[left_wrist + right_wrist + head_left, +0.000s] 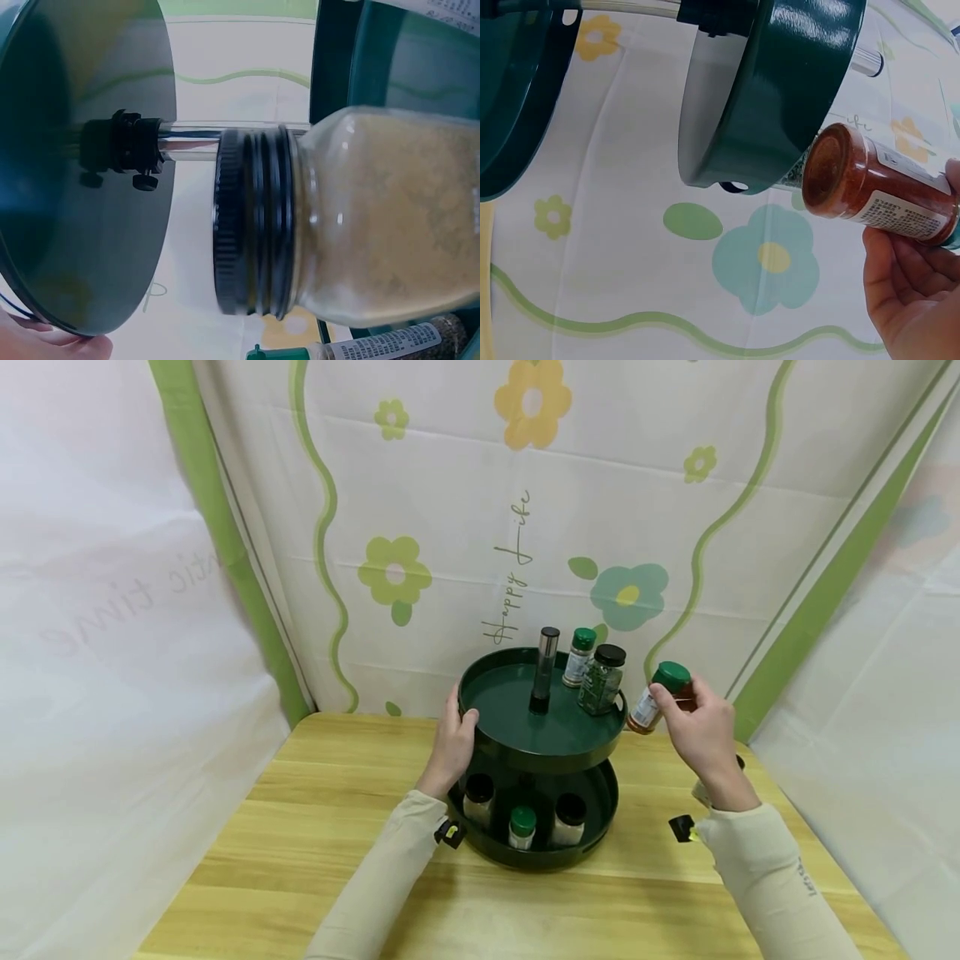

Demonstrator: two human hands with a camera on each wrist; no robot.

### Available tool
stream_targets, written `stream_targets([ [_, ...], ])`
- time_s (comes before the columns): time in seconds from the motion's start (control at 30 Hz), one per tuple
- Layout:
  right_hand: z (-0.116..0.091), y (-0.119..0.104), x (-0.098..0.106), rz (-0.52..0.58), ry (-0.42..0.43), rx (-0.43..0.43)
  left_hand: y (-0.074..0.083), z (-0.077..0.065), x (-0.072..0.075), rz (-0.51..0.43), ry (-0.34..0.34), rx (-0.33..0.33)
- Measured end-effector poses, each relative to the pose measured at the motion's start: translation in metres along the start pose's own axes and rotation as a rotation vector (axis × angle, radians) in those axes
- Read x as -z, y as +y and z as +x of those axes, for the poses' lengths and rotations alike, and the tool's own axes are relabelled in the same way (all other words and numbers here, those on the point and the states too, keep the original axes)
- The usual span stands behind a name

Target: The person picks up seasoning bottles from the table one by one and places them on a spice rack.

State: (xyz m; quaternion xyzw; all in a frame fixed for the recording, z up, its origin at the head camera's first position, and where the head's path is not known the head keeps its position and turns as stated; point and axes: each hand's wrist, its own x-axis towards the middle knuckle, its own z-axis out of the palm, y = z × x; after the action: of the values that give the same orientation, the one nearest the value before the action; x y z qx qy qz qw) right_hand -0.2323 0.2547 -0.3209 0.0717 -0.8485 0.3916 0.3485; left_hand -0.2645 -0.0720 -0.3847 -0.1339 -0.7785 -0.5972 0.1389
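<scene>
A dark green two-tier round rack (498, 731) stands on the wooden table. My left hand (452, 739) holds the left rim of its upper tray, thumb over the edge. To the right of that tray, my right hand (703, 727) grips a spice jar (900, 187) of red powder with a green cap, tilted and apart from the rack. On the upper tray stand a green-capped jar (577, 658) and a black-capped jar of green flakes (602, 681), near the right rim. The lower tray carries a pale-filled jar with a black lid (390, 217) and other jars.
A clear post with a black top (546, 668) rises from the middle of the upper tray. Behind the rack hangs a flower-printed curtain (450, 485), with more curtain at both sides. A small black item (681, 828) shows by the right wrist.
</scene>
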Motion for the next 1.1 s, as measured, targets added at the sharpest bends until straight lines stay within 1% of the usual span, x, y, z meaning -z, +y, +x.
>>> stream_targets([
  [0.13, -0.001, 0.000, -0.003, 0.016, 0.016, 0.010, 0.000, -0.001, -0.001, -0.006, 0.004, -0.008],
  [0.3, 0.000, -0.003, -0.008, 0.015, -0.003, 0.013, 0.000, -0.001, -0.003, -0.002, 0.016, -0.015],
  [0.43, 0.002, -0.006, -0.011, 0.016, -0.026, 0.005, 0.000, -0.002, -0.004, 0.008, 0.020, -0.008],
  [0.57, 0.005, -0.008, -0.014, 0.031, -0.040, 0.020, 0.001, -0.003, -0.004, 0.012, 0.019, 0.006],
  [0.7, 0.006, -0.008, -0.016, 0.035, -0.036, 0.037, 0.001, -0.004, -0.004, 0.013, 0.021, 0.014],
  [0.93, 0.008, -0.011, -0.022, 0.034, -0.031, 0.037, 0.005, -0.008, -0.004, 0.029, 0.021, 0.033],
  [1.1, 0.007, -0.012, -0.028, 0.039, -0.058, 0.040, 0.006, -0.010, -0.005, 0.040, 0.021, 0.023],
])
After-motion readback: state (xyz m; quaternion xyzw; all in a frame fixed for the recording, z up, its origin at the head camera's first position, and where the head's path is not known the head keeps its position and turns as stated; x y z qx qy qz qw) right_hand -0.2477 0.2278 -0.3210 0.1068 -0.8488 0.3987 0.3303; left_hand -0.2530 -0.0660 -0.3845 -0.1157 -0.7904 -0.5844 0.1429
